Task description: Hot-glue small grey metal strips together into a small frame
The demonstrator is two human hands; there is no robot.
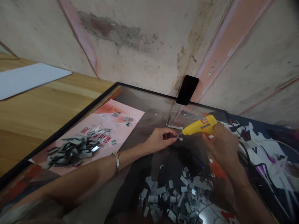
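Note:
My right hand (223, 140) is wrapped round the handle of a yellow hot glue gun (198, 127), whose nozzle points left. Thumb and fingers of my left hand (162, 138) pinch together just at the nozzle tip, on a small piece too hidden to make out. A small pale piece (181, 139) shows right beside the fingertips. Behind them lies a thin light strip (175, 127). A pile of small grey, shiny rectangular pieces (173, 199) is spread on the dark glossy tabletop nearer to me.
On the left, a pink printed sheet (130, 116) bears a heap of similar grey pieces (74, 151). A black phone (187, 90) leans against the wall at the back. Cables and white scraps (263, 155) clutter the right. A white board (32, 79) lies on the wooden surface (58, 99).

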